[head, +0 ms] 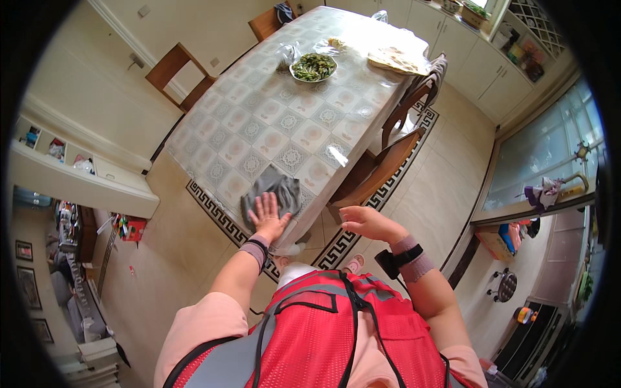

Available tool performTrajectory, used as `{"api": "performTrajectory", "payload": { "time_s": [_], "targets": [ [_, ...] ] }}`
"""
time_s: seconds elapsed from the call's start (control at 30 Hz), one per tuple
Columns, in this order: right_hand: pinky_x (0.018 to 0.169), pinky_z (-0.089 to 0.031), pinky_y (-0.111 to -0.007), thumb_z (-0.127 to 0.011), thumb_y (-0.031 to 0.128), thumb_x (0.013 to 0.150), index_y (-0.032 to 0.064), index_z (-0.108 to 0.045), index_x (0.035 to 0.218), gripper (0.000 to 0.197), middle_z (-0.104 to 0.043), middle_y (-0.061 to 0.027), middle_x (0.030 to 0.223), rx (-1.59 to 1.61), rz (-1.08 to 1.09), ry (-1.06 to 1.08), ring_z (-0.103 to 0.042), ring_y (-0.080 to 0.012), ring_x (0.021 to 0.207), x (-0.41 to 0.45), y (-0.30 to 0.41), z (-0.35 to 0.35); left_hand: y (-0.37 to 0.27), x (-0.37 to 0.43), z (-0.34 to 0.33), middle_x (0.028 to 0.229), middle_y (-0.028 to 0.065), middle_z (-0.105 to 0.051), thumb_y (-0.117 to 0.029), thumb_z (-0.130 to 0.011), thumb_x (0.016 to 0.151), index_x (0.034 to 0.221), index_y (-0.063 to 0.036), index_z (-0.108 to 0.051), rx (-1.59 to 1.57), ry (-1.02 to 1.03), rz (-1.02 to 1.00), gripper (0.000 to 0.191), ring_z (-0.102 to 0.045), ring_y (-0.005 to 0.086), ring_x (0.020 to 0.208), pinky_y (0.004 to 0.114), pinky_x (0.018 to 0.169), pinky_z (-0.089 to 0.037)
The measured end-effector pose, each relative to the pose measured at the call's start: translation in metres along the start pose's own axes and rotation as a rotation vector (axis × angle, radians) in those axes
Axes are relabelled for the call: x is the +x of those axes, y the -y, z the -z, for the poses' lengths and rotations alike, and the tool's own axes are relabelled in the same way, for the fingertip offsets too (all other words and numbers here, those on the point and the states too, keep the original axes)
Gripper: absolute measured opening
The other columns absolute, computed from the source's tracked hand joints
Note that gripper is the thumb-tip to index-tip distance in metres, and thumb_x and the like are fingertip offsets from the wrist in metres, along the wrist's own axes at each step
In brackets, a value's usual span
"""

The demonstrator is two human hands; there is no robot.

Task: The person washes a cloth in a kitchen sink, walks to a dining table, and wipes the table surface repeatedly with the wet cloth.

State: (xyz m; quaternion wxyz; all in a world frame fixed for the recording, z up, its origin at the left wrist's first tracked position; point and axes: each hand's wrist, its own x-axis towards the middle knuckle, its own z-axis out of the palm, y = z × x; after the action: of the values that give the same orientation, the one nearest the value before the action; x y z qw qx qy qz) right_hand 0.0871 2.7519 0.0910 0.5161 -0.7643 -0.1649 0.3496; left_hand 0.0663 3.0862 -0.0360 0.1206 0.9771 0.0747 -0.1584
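Observation:
My left hand point(270, 217) lies flat with fingers spread on a crumpled grey cloth point(277, 186), near the close corner of the table. The cloth rests on a patterned tablecloth point(252, 123) with a checked floral print. My right hand point(371, 224) hangs in the air beyond the table's right edge, near a wooden chair, with nothing visible in it; its fingers are slightly bent. Farther up the table stands a plate of green vegetables point(314, 67), with a clear plastic bag point(289, 52) beside it. Flatbread point(395, 59) lies at the far right.
A wooden chair point(383, 169) stands against the table's right side, with another chair point(421, 92) behind it bearing a draped cloth. A third chair point(167, 72) stands at the left. Near the right rim is a glass-paned door point(538, 150), with a wheeled stool point(508, 285) past it.

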Motion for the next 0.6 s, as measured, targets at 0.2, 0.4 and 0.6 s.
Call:
{"api": "performTrajectory", "payload": {
  "time_s": [0.2,0.4,0.6],
  "targets": [
    [0.098,-0.048,-0.034,-0.065,0.024,0.092,-0.0026,-0.048,0.135,0.053,-0.06,-0.0183,0.127,0.177,0.031,-0.063,-0.058,-0.0257,0.118,-0.03,0.008,0.042,-0.021,-0.015,0.015,0.16,0.0078,0.02,-0.069,-0.045,0.088,0.154,-0.0317,0.009,-0.019,0.18,0.446,0.093,0.02,0.0413,0.144,0.073,0.106,-0.001],
    [0.096,-0.049,-0.033,-0.066,0.022,0.092,-0.0025,-0.046,0.136,0.054,-0.059,-0.0173,0.128,0.189,0.034,-0.134,-0.059,-0.0238,0.115,-0.046,-0.02,0.072,-0.044,0.016,0.031,0.159,0.0098,0.022,-0.062,-0.047,0.09,0.154,-0.0359,0.005,0.079,0.299,0.149,0.086,0.024,0.0464,0.141,0.076,0.102,-0.001],
    [0.097,-0.048,-0.033,-0.064,0.019,0.093,-0.0029,-0.048,0.133,0.048,-0.06,-0.017,0.126,0.211,-0.014,-0.162,-0.06,-0.024,0.114,-0.062,-0.035,0.123,-0.121,0.086,0.037,0.159,0.0073,0.023,-0.067,-0.039,0.091,0.154,-0.0381,0.001,0.085,0.305,0.001,0.08,0.024,0.0437,0.142,0.076,0.102,0.008]
  ]
}}
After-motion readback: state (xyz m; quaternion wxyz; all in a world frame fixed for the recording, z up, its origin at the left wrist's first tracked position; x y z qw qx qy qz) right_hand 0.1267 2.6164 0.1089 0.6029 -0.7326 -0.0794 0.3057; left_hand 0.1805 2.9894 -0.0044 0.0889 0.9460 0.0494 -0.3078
